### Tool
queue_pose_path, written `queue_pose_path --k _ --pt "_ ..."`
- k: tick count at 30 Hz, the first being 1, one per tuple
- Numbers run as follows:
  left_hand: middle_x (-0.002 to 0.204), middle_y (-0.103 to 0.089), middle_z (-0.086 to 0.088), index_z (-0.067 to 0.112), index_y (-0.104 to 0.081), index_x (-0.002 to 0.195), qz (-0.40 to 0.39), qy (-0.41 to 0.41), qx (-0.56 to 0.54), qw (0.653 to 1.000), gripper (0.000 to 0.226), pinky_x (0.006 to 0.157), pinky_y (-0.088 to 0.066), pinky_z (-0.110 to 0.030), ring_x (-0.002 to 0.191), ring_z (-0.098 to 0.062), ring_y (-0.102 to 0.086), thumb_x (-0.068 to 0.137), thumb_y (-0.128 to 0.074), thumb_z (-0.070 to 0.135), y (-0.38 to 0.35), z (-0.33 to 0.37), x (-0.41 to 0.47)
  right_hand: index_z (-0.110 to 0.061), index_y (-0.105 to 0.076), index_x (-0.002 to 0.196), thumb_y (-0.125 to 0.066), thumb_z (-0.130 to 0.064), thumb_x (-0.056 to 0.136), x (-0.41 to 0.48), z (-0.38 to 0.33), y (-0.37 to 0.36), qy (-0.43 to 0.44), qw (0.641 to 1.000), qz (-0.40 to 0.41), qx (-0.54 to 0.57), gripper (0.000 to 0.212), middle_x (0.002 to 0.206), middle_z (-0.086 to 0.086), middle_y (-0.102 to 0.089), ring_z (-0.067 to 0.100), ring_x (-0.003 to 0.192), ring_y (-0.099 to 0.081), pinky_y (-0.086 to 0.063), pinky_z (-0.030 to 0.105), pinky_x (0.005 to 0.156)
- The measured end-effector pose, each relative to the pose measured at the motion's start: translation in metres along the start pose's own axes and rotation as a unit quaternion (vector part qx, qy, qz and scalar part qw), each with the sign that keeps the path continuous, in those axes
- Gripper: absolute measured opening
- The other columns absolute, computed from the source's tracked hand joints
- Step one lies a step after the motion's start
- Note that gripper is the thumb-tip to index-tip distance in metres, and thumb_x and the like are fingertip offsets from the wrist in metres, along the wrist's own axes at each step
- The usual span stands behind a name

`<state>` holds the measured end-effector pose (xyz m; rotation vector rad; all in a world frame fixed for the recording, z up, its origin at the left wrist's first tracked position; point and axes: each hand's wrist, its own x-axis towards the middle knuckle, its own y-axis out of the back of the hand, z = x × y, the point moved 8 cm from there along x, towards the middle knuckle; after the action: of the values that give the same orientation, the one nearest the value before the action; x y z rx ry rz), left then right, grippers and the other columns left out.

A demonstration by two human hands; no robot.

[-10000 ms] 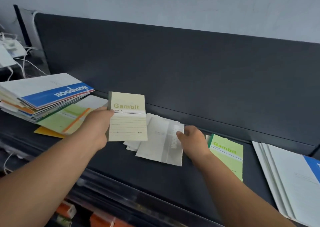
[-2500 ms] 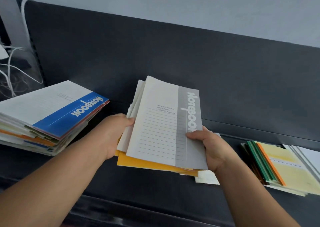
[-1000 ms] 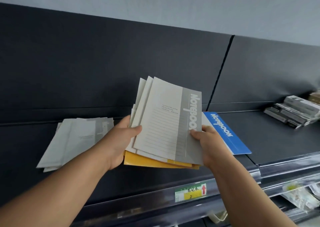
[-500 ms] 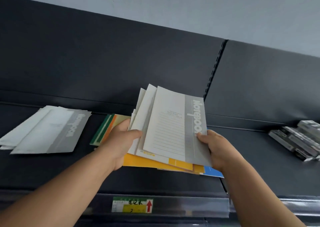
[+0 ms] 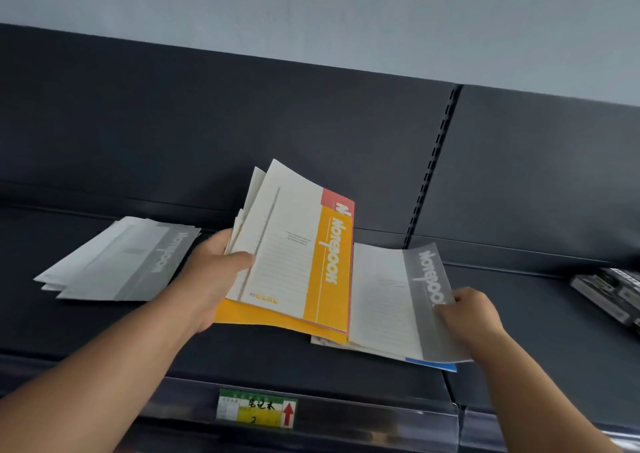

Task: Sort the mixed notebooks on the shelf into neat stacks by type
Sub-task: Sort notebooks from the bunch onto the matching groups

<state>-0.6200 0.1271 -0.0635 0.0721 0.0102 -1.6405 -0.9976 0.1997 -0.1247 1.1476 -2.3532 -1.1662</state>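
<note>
Head view shows the left hand (image 5: 214,279) gripping a fanned bundle of notebooks (image 5: 294,255). The right hand (image 5: 471,314) pinches a grey notebook (image 5: 398,300) over the shelf (image 5: 104,342).

At 3 o'clock, dark boxes (image 5: 613,293) cut off by the frame edge. Blue notebook (image 5: 436,365) under grey notebook (image 5: 391,300): only a corner shows, 5 o'clock. Red notebook (image 5: 337,199) behind orange notebook (image 5: 298,262): strip only. Shelf label (image 5: 256,413), 6 o'clock: small print unreadable.
</note>
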Motion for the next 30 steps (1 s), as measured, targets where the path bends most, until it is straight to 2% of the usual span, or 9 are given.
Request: queue_pose_path --k 3,7,10,13,16,19,22,26,30 --pt "0.098 -0.073 0.009 0.026 -0.066 0.107 0.009 -0.004 -0.001 1.000 0.032 0.067 -0.049 -0.025 0.090 -0.011 -0.067 0.093 -0.053 0.001 0.009 0.007 -0.002 -0.004 -0.060 0.087 -0.060 -0.019 0.086 0.000 0.001 -0.002 -0.018 0.998 -0.005 -0.054 0.016 0.078 0.007 -0.062 0.021 0.066 -0.054 -0.040 0.027 0.055" --pt "0.097 -0.075 0.003 0.026 -0.068 0.105 0.012 0.000 -0.028 1.000 0.031 0.072 -0.054 -0.034 0.090 -0.019 -0.070 0.092 -0.055 0.001 0.014 0.013 -0.002 -0.008 -0.053 0.116 -0.060 -0.035 0.091 -0.016 -0.028 0.003 0.018 0.991 0.046 -0.127 0.037 0.125 0.013 -0.054 0.035 0.115 -0.049 -0.043 0.039 0.086" --pt "0.098 -0.075 0.001 0.026 -0.068 0.105 0.011 0.002 -0.043 0.999 0.031 0.078 -0.055 -0.039 0.092 -0.023 -0.070 0.091 -0.055 0.001 0.015 0.015 0.000 -0.007 -0.056 0.127 -0.051 -0.036 0.097 -0.034 -0.071 -0.010 0.075 0.993 -0.009 0.092 0.042 0.119 0.009 -0.059 0.029 0.107 -0.057 -0.047 0.049 0.096" --pt "0.097 -0.075 0.001 0.026 -0.068 0.105 0.015 -0.003 -0.048 0.999 0.031 0.073 -0.056 -0.037 0.091 -0.022 -0.070 0.092 -0.055 0.002 0.020 0.017 0.001 -0.015 -0.056 0.107 -0.043 -0.048 0.100 -0.065 -0.110 -0.051 -0.014 0.902 -0.226 0.367 0.036 0.106 0.006 -0.068 0.026 0.092 -0.069 -0.055 0.048 0.086" --pt "0.099 -0.075 0.003 0.026 -0.067 0.109 0.021 -0.012 -0.034 0.999 0.031 0.075 -0.055 -0.037 0.094 -0.021 -0.069 0.093 -0.055 0.002 0.032 0.015 0.002 -0.022 -0.058 0.108 -0.049 -0.057 0.093 -0.079 -0.137 -0.076 0.002 0.893 -0.281 0.352 0.040 0.108 0.006 -0.069 0.029 0.096 -0.070 -0.056 0.049 0.088" --pt "0.100 -0.074 0.006 0.029 -0.066 0.107 0.030 -0.024 -0.023 0.999 0.031 0.079 -0.054 -0.036 0.096 -0.018 -0.068 0.094 -0.054 0.003 0.051 0.011 0.002 -0.018 -0.047 0.131 -0.074 -0.062 0.070 -0.082 -0.156 -0.099 0.030 0.901 -0.278 0.333 0.080 0.119 0.002 -0.064 0.029 0.101 -0.067 -0.059 0.051 0.080" --pt "0.102 -0.073 0.008 0.028 -0.065 0.110 0.046 -0.034 -0.022 0.998 0.032 0.080 -0.052 -0.033 0.098 -0.016 -0.067 0.095 -0.053 0.002 0.078 0.009 0.002 -0.017 -0.043 0.117 -0.077 -0.033 0.081 -0.090 -0.177 -0.116 0.057 0.914 -0.251 0.314 0.052 0.103 -0.001 -0.065 0.023 0.087 -0.069 -0.061 0.040 0.058" --pt "0.103 -0.071 0.009 0.033 -0.064 0.101 0.077 -0.041 -0.024 0.996 0.034 0.085 -0.049 -0.035 0.100 -0.016 -0.064 0.095 -0.053 0.002 0.134 0.008 0.003 -0.018 -0.054 0.124 -0.076 -0.028 0.084 -0.106 -0.212 -0.147 0.073 0.917 -0.250 0.303 0.046 0.110 0.002 -0.070 0.025 0.093 -0.071 -0.059 0.050 0.079" --pt "0.103 -0.071 0.007 0.036 -0.062 0.100 0.108 -0.036 -0.026 0.993 0.035 0.079 -0.049 -0.032 0.099 -0.016 -0.065 0.094 -0.054 0.002 0.204 0.007 0.004 -0.019 -0.056 0.117 -0.070 -0.024 0.090 -0.129 -0.255 -0.190 0.074 0.911 -0.270 0.302 0.031 0.112 0.003 -0.068 0.026 0.096 -0.069 -0.057 0.048 0.086"
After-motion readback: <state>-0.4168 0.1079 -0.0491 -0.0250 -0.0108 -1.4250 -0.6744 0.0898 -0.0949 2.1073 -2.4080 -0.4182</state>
